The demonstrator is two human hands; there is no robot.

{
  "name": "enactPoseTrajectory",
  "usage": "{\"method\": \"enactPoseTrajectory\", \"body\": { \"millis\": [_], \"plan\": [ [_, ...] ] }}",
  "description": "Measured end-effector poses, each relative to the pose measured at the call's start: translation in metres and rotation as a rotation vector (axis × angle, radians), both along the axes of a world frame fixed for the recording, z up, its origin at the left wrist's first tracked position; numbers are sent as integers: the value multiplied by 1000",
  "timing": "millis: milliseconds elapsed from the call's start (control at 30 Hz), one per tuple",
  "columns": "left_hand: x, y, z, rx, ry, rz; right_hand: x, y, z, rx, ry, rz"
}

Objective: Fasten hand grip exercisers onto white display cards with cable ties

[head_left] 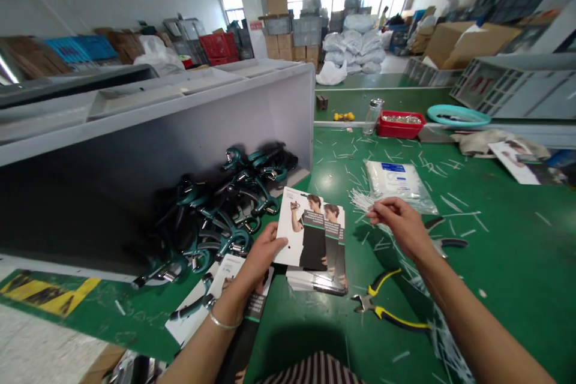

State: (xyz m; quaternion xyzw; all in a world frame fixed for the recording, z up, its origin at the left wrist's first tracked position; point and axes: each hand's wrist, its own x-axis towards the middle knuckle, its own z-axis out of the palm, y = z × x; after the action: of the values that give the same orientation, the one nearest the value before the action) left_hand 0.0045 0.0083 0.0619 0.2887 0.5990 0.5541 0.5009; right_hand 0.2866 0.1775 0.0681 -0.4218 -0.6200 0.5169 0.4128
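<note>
My left hand grips a printed card by its left edge, thumb on top, above a stack of similar cards. My right hand has its fingers pinched at the end of a bundle of thin white strips; what lies between the fingertips is too small to make out. Left of my left hand, teal and black hand grips are heaped in a grey crate lying on its side. Another hand grip rests on a card near my left forearm.
Yellow-handled cutters lie in front, with darker pliers beyond my right wrist. A plastic bag of white strips, a red tray, a glass bottle and a turquoise lid stand farther back. The grey crate walls the left.
</note>
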Motion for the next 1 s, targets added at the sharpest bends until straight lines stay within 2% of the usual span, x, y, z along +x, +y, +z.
{"method": "enactPoseTrajectory", "body": {
  "millis": [100, 167, 300, 600, 833, 1000],
  "plan": [
    [1, -8, 2, -3, -51, -55, -49, -39, 0, -35, 97, 143],
    [-2, -12, 4, -9, -36, -65, -79, -61, -5, -24, 156, 184],
    [-12, -19, 11, -56, 30, -53, -112, -78, -17, -28, 221, 197],
    [-27, -18, 5, -37, 102, -51, -122, -81, -31, -36, 194, 210],
    [-34, -13, 11, -44, 137, -79, -120, -84, -34, 16, 171, 167],
    [-40, -10, 15, -52, 166, -81, -125, -84, -36, 0, 178, 204]
  ]
}}
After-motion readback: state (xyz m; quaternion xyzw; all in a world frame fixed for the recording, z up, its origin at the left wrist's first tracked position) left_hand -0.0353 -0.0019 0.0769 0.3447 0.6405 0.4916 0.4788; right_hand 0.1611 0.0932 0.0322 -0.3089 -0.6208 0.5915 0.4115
